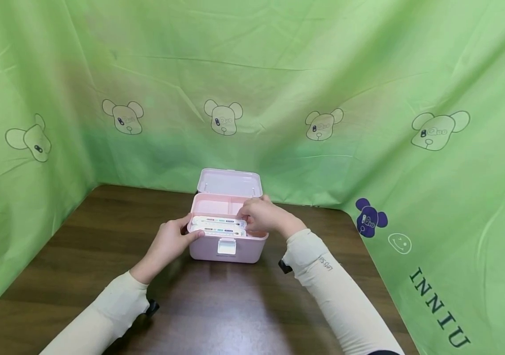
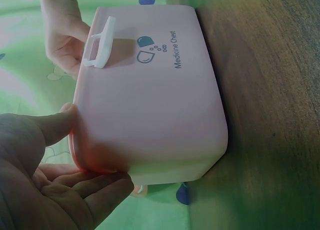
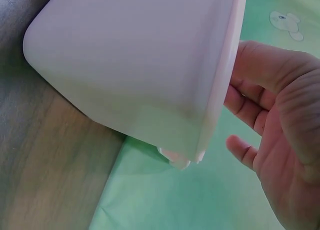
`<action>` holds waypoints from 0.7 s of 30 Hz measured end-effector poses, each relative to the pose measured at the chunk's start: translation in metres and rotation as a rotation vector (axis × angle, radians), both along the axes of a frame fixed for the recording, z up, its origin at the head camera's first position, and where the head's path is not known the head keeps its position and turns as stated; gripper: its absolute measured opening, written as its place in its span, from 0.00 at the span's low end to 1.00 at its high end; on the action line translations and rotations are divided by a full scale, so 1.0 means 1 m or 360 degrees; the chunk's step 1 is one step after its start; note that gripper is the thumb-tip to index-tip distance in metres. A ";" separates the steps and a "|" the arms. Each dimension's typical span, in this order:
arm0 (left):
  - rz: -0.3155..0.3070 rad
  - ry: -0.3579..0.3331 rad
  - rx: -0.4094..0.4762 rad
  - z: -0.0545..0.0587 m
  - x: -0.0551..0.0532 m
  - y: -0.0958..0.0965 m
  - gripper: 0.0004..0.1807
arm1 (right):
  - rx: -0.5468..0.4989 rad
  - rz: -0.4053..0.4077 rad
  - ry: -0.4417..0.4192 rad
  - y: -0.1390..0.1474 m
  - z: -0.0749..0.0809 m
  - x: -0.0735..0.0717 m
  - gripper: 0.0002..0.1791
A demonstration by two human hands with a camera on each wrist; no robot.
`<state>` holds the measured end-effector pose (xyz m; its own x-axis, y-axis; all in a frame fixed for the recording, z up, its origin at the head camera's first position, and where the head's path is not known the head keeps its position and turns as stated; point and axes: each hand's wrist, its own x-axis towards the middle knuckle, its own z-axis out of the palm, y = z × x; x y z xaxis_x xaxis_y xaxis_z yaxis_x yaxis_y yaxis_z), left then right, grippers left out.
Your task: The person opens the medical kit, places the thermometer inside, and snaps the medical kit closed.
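Observation:
A pink medicine chest (image 1: 248, 249) stands on the table, its lid (image 1: 230, 183) tipped back. Two long white packs (image 1: 218, 230) with small coloured print lie side by side in its front part. My left hand (image 1: 169, 241) holds the chest's left front corner, thumb on the front rim and fingers (image 2: 95, 187) along the end wall. Over the right part of the chest, my right hand (image 1: 262, 215) reaches inside, beside the packs' right ends. In the right wrist view its fingertips disappear behind the rim, so whether they pinch anything is hidden.
A divided pink tray (image 1: 212, 204) shows at the back of the chest. The white latch (image 1: 227, 246) hangs on the front wall. Brown wooden table (image 1: 217, 315) surrounds the chest, and a green printed curtain (image 1: 270, 74) rises behind and at both sides.

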<state>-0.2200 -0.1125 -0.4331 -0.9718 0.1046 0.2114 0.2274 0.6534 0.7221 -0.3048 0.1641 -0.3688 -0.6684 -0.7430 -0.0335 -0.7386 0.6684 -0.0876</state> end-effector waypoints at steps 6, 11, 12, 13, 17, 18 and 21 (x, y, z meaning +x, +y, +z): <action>0.0002 -0.0008 0.0009 0.000 0.000 0.000 0.37 | -0.0020 0.0014 0.0037 -0.003 -0.001 0.004 0.16; 0.0006 -0.0015 0.0008 0.000 0.001 0.002 0.36 | -0.0049 -0.0010 0.0077 -0.006 -0.006 0.006 0.15; 0.0006 -0.0015 0.0009 0.000 0.001 0.002 0.36 | -0.0055 -0.0017 0.0084 -0.006 -0.007 0.007 0.16; 0.0005 -0.0015 0.0013 0.000 0.001 0.002 0.35 | -0.0060 -0.0022 0.0096 -0.006 -0.008 0.007 0.16; 0.0006 0.0000 0.0010 0.000 0.000 0.001 0.35 | -0.0087 -0.0059 0.0126 -0.005 -0.011 0.006 0.15; 0.0008 0.0003 0.0008 0.000 -0.001 0.001 0.35 | -0.0103 -0.0074 0.0122 -0.005 -0.011 0.006 0.14; 0.0010 0.0005 0.0001 0.000 -0.002 0.000 0.35 | -0.0152 -0.0112 0.0112 -0.004 -0.012 0.006 0.10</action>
<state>-0.2217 -0.1126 -0.4334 -0.9717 0.0982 0.2148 0.2256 0.6546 0.7215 -0.2991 0.1605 -0.3805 -0.7172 -0.6918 0.0842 -0.6968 0.7098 -0.1029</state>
